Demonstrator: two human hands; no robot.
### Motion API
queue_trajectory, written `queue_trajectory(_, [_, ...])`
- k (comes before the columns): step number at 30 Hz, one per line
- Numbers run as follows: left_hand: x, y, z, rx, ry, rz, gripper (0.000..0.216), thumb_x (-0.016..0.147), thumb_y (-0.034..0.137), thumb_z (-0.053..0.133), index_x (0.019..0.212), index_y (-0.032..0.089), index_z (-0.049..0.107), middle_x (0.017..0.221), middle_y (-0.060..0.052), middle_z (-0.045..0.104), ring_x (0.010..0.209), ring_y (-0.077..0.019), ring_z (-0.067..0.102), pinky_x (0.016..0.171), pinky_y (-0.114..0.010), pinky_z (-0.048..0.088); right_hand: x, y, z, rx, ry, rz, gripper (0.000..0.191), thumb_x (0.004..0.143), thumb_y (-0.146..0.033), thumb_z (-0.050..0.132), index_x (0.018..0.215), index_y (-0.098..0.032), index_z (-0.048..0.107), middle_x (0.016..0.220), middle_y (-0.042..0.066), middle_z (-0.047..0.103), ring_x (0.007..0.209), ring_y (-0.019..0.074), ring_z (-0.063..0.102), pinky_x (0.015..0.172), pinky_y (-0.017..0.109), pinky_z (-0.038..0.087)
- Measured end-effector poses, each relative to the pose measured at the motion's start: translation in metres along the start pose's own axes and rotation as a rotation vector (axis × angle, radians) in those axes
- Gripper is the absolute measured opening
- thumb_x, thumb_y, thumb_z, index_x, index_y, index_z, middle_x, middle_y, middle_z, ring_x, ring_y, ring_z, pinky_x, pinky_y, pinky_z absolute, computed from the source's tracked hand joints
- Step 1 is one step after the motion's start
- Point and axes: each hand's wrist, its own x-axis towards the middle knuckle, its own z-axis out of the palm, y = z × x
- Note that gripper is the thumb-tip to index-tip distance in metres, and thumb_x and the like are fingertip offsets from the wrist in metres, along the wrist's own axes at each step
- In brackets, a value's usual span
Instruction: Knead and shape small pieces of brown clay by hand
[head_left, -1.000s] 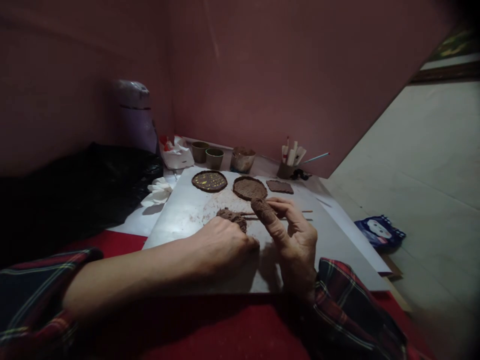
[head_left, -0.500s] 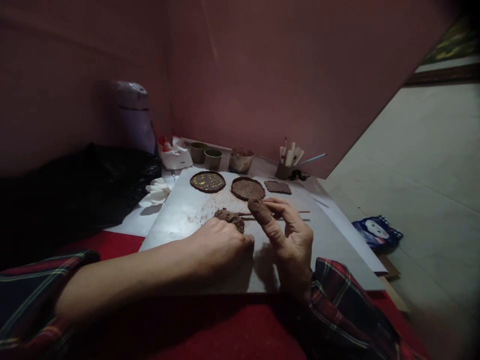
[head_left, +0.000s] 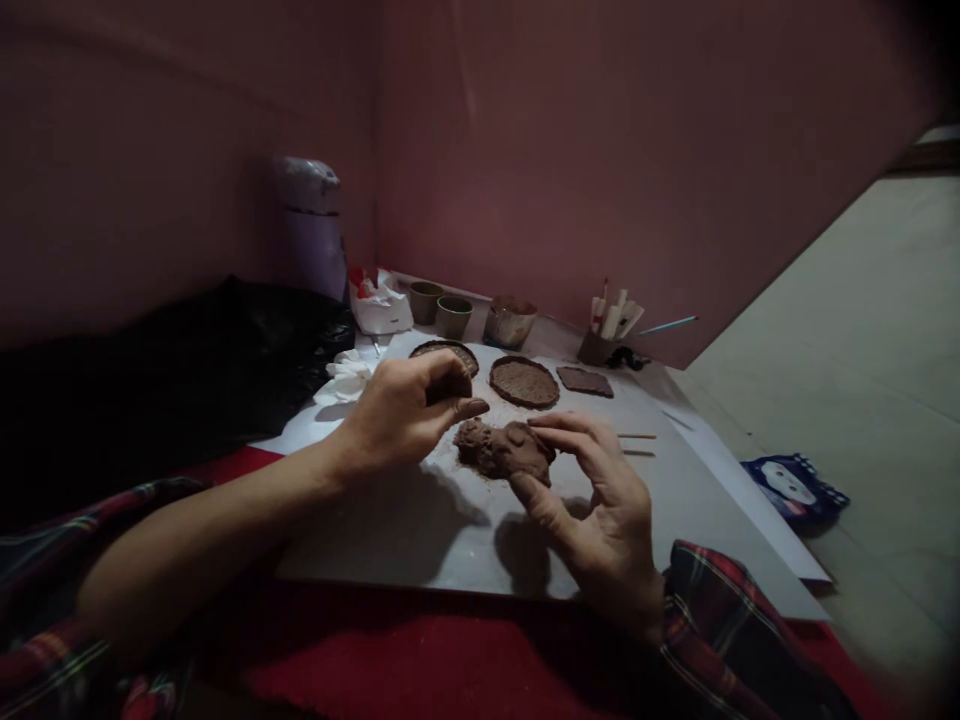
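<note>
Closest to the camera is a red cloth (head_left: 450, 660) with plaid sleeves over it on both sides. On top of that sits a grey board (head_left: 420, 540) that's acting as the tabletop. The right hand (head_left: 600, 510) has the clay lump (head_left: 510, 450) pinched between thumb and fingertips, low over the middle of the board. Can't tell if it's actually touching down. The left hand (head_left: 409, 405) hovers just left of the lump, fingers curled in and thumb tip against the forefinger. There might be a dark crumb in there, honestly can't tell. A thin wooden stick (head_left: 637, 436) lies to the right. Further back are a round textured clay disc (head_left: 523, 381), a small clay slab (head_left: 585, 381) and a second disc (head_left: 450, 350) half hidden behind the left hand. Past those are two cups (head_left: 441, 306), a bowl (head_left: 510, 322) and a tool holder (head_left: 600, 345) along the pink wall.
</note>
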Motion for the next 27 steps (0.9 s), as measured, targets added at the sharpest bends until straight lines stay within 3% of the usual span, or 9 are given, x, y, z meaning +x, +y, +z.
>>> queue_trajectory(5, [-0.001, -0.014, 0.007, -0.203, 0.030, -0.021, 0.012, 0.080, 0.015, 0.061, 0.070, 0.012, 0.058, 0.055, 0.006, 0.046, 0.048, -0.0058, 0.040, 0.045, -0.017, 0.033, 0.003, -0.005, 0.002, -0.114, -0.359, -0.118, 0.026, 0.074, -0.027, 0.071, 0.099, -0.021, 0.066, 0.110, 0.008, 0.059, 0.104, 0.0268, 0.052, 0.091, 0.047, 0.043])
queue_trajectory(10, [-0.005, -0.018, 0.010, -0.162, -0.038, -0.012, 0.026, 0.088, 0.023, 0.053, 0.064, 0.013, 0.055, 0.052, 0.005, 0.044, 0.046, -0.0059, 0.038, 0.043, -0.018, 0.030, 0.003, -0.004, -0.001, -0.003, -0.202, 0.080, 0.014, 0.081, -0.028, 0.065, 0.093, -0.021, 0.067, 0.111, 0.008, 0.056, 0.107, 0.0242, 0.054, 0.093, 0.043, 0.044])
queue_trajectory(13, [-0.006, -0.017, 0.011, -0.128, -0.053, -0.006, 0.028, 0.089, 0.026, 0.050, 0.065, 0.013, 0.056, 0.052, 0.005, 0.046, 0.046, -0.0065, 0.039, 0.044, -0.019, 0.030, 0.002, -0.006, -0.002, 0.019, -0.158, 0.032, 0.019, 0.081, -0.026, 0.065, 0.099, -0.020, 0.065, 0.114, 0.009, 0.055, 0.111, 0.0247, 0.051, 0.094, 0.043, 0.043])
queue_trajectory(15, [-0.006, -0.016, 0.011, -0.114, -0.057, 0.002, 0.030, 0.089, 0.027, 0.050, 0.064, 0.013, 0.056, 0.052, 0.004, 0.046, 0.047, -0.0069, 0.040, 0.045, -0.019, 0.031, 0.003, -0.008, -0.002, -0.020, -0.236, -0.068, 0.023, 0.079, -0.024, 0.066, 0.101, -0.019, 0.064, 0.114, 0.010, 0.056, 0.110, 0.0257, 0.050, 0.095, 0.044, 0.041])
queue_trajectory(17, [-0.006, -0.015, 0.012, -0.098, -0.059, 0.017, 0.030, 0.089, 0.027, 0.051, 0.063, 0.013, 0.056, 0.052, 0.005, 0.046, 0.048, -0.0070, 0.040, 0.046, -0.019, 0.031, 0.004, -0.010, -0.001, -0.059, -0.407, -0.145, 0.023, 0.076, -0.025, 0.069, 0.097, -0.018, 0.065, 0.107, 0.009, 0.060, 0.105, 0.0266, 0.051, 0.092, 0.045, 0.041])
queue_trajectory(19, [-0.006, -0.014, 0.012, -0.077, -0.062, 0.044, 0.028, 0.088, 0.025, 0.053, 0.063, 0.013, 0.056, 0.052, 0.005, 0.046, 0.048, -0.0069, 0.040, 0.046, -0.019, 0.031, 0.005, -0.009, 0.000, -0.049, -0.462, -0.099, 0.016, 0.077, -0.027, 0.069, 0.090, -0.019, 0.066, 0.098, 0.007, 0.062, 0.099, 0.0254, 0.053, 0.088, 0.044, 0.042])
queue_trajectory(23, [-0.005, -0.015, 0.011, -0.025, -0.053, 0.108, 0.025, 0.086, 0.022, 0.054, 0.064, 0.012, 0.059, 0.050, 0.005, 0.046, 0.047, -0.0065, 0.039, 0.046, -0.019, 0.030, 0.010, 0.003, -0.007, 0.129, -0.228, 0.146, 0.010, 0.083, -0.030, 0.064, 0.085, -0.020, 0.065, 0.098, 0.006, 0.060, 0.096, 0.0223, 0.057, 0.086, 0.040, 0.044])
queue_trajectory(25, [-0.005, -0.015, 0.011, -0.014, -0.047, 0.114, 0.026, 0.086, 0.023, 0.054, 0.064, 0.012, 0.060, 0.051, 0.004, 0.047, 0.047, -0.0067, 0.039, 0.046, -0.019, 0.030, 0.014, 0.010, -0.015, 0.157, -0.123, 0.143, 0.008, 0.083, -0.028, 0.063, 0.087, -0.021, 0.065, 0.099, 0.006, 0.059, 0.101, 0.0235, 0.055, 0.089, 0.041, 0.042])
queue_trajectory(27, [-0.006, -0.015, 0.011, -0.016, -0.048, 0.109, 0.026, 0.087, 0.023, 0.053, 0.065, 0.011, 0.061, 0.051, 0.004, 0.048, 0.047, -0.0069, 0.040, 0.046, -0.019, 0.031, 0.020, 0.014, -0.023, 0.123, -0.124, 0.074, 0.006, 0.081, -0.024, 0.065, 0.086, -0.021, 0.063, 0.099, 0.006, 0.058, 0.101, 0.0235, 0.055, 0.089, 0.042, 0.042])
